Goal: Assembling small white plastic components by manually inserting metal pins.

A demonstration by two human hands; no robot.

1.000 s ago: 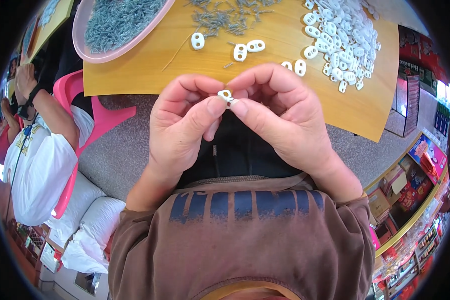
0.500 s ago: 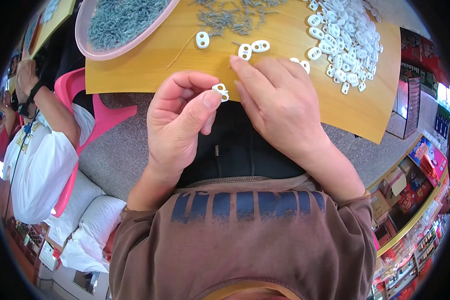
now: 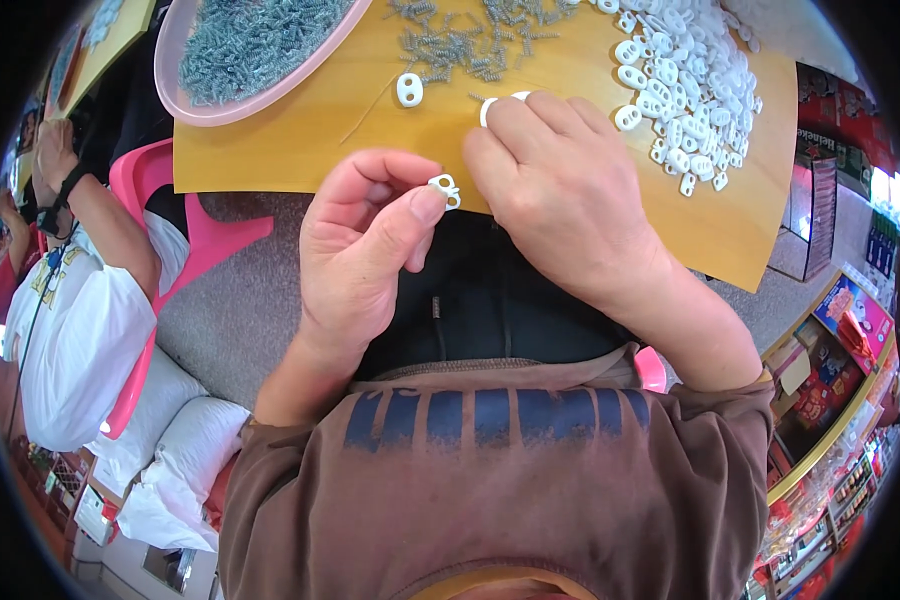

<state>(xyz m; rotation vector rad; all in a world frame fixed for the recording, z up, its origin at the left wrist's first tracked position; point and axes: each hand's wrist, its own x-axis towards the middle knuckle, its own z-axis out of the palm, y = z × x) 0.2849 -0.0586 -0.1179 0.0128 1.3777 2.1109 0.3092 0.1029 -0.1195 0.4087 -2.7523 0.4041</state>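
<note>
My left hand (image 3: 370, 245) pinches a small white plastic piece with two holes (image 3: 450, 192) between thumb and forefinger, just off the near edge of the table. To its right, my right hand (image 3: 570, 195) is palm down at the table with its fingers curled under. Its fingertips are hidden, so anything they grip cannot be made out. White oval pieces (image 3: 486, 112) peek out beside its knuckles, partly covered. A loose white two-hole oval piece (image 3: 409, 90) lies farther to the left.
On the yellow wooden table (image 3: 280, 155) are scattered metal springs (image 3: 470, 45) and a large heap of white oval pieces (image 3: 685, 100). A pink tub (image 3: 170, 95) full of springs stands at the far left. A pink chair (image 3: 210, 240) and another person's arm (image 3: 110, 215) are at left.
My right hand has curled its fingers more and moved slightly right, over the loose white oval pieces. My left hand stays nearly in place with its white piece.
</note>
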